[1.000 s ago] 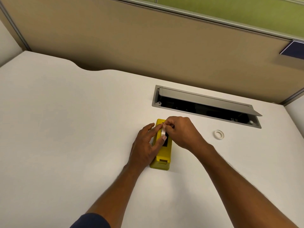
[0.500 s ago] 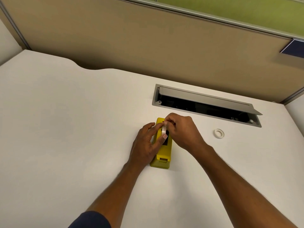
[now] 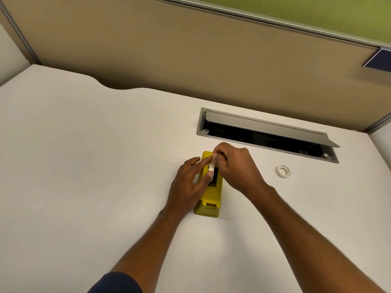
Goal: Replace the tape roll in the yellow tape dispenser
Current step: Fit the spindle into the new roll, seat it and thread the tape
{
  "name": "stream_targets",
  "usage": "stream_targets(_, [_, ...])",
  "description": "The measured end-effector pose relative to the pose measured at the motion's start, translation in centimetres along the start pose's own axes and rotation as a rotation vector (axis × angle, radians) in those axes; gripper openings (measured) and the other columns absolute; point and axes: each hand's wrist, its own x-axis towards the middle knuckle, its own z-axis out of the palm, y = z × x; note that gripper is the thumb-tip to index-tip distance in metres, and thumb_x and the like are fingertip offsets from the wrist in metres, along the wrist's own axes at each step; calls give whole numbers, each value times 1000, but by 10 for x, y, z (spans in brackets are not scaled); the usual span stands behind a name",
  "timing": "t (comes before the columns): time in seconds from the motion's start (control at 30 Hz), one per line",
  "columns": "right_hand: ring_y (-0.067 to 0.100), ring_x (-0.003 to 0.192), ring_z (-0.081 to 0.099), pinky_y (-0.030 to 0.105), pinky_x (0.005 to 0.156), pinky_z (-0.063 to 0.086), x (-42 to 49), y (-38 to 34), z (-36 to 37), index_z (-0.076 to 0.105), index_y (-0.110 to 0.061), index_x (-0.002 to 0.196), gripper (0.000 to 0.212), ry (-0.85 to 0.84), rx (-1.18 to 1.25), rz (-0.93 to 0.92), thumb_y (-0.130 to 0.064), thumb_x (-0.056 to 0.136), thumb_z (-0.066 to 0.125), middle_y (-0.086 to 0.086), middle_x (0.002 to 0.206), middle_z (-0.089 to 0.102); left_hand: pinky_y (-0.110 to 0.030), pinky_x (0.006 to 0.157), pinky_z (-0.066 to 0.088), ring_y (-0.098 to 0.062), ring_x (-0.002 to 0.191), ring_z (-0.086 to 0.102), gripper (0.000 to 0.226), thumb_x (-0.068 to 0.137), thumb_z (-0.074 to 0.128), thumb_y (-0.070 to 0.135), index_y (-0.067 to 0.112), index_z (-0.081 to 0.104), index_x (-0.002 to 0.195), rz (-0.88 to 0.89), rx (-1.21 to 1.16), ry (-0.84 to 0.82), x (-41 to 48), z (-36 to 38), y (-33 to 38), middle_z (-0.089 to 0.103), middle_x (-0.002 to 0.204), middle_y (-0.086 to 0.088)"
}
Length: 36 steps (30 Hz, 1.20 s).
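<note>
The white desk (image 3: 84,166) is mostly bare. Toward the upper right of the frame a grey cable hatch (image 3: 266,134) is sunk into it, its lid propped open over a dark cavity, and behind that runs a tan partition (image 3: 190,49) with a green panel (image 3: 317,13) above. To the right of the hands, well apart from them, a small white tape ring (image 3: 283,171) lies flat on the desk by itself — whether it is a spent core or a fresh roll I cannot tell.

The yellow tape dispenser (image 3: 211,199) stands on the desk at the centre of the frame, its long axis running away from the person, its near end uncovered. Both hands crowd its far half, so the slot there is mostly hidden.

The left hand (image 3: 188,187) lies along the dispenser's left side, fingers loosely spread, with the thumb pressed against the edge of a pale tape roll (image 3: 211,166) that stands on edge over the dark opening. The right hand (image 3: 234,166) curls in from the right — its fingertips pinch the top of the same roll, the other fingers folded in. How far the roll sits down in the slot is hidden by the fingers. A dark blue sleeve (image 3: 116,282) shows at the bottom edge
</note>
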Motion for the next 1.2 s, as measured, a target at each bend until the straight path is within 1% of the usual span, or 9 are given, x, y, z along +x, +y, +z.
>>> stream_targets(0.17, [16, 70, 60, 23, 56, 47, 0, 1, -1, 61, -19, 97, 15, 14, 6, -22, -23, 95, 47, 2, 85, 67, -26, 100, 32, -10, 130, 37, 36, 87, 32, 68, 67, 31, 122, -24, -8, -18, 2, -1, 0, 41, 146, 7])
stream_targets(0.27, [20, 72, 66, 34, 62, 58, 2, 2, -3, 61, -21, 97, 15, 35, 87, 0, -23, 96, 47, 4, 84, 69, -27, 102, 33, -10, 131, 36, 36, 90, 37, 59, 63, 34, 125, -25, -18, -36, 1, -3, 1, 40, 146, 8])
stream_targets(0.37, [20, 73, 68, 41, 66, 60, 3, 3, -3, 61, -22, 98, 13, 50, 123, 35, -25, 97, 48, 6, 84, 71, -29, 103, 33, -11, 132, 36, 41, 88, 37, 60, 58, 36, 129, -23, -26, -54, 1, -5, 3, 39, 147, 8])
stream_targets(0.57, [17, 73, 65, 40, 66, 60, 3, 2, -4, 61, -24, 97, 13, 53, 112, 18, -26, 96, 48, 1, 87, 69, -29, 105, 31, -10, 133, 34, 38, 88, 37, 59, 60, 35, 126, -32, -29, -61, 0, -6, 5, 38, 147, 7])
stream_targets(0.67, [13, 75, 62, 34, 67, 57, 2, 1, -6, 64, -23, 96, 14, 37, 115, -38, -25, 95, 50, -4, 91, 69, -27, 104, 29, -10, 133, 34, 40, 90, 36, 56, 51, 41, 129, -56, -38, -44, 1, -5, 5, 40, 147, 6])
stream_targets(0.77, [9, 82, 58, 22, 69, 47, 0, 0, -6, 66, -21, 99, 16, 18, 120, -99, -25, 95, 52, -3, 100, 71, -28, 104, 31, -11, 132, 35, 41, 90, 38, 53, 43, 47, 129, -77, -51, -26, 1, -4, 7, 42, 145, 5])
stream_targets(0.87, [8, 89, 54, 22, 75, 43, -1, 1, -5, 66, -16, 104, 19, 15, 103, -116, -25, 95, 52, 0, 107, 70, -32, 105, 33, -13, 132, 36, 47, 88, 42, 55, 37, 49, 131, -81, -45, -24, 0, -3, 8, 42, 146, 3])
stream_targets(1.0, [8, 90, 54, 25, 78, 46, -1, 2, -6, 67, -15, 103, 18, 115, 114, -68, -22, 95, 52, 2, 108, 69, -36, 105, 36, -14, 132, 37, 36, 86, 45, 59, 60, 38, 121, -68, -38, -42, 0, -4, 9, 41, 146, 4])
stream_targets(1.2, [8, 88, 54, 25, 76, 46, -1, -1, -8, 67, -16, 101, 17, 140, 104, -69, -24, 95, 52, 1, 105, 70, -34, 104, 34, -14, 132, 36, 37, 84, 43, 63, 66, 32, 119, -51, -8, -42, -1, -4, 10, 40, 147, 4])
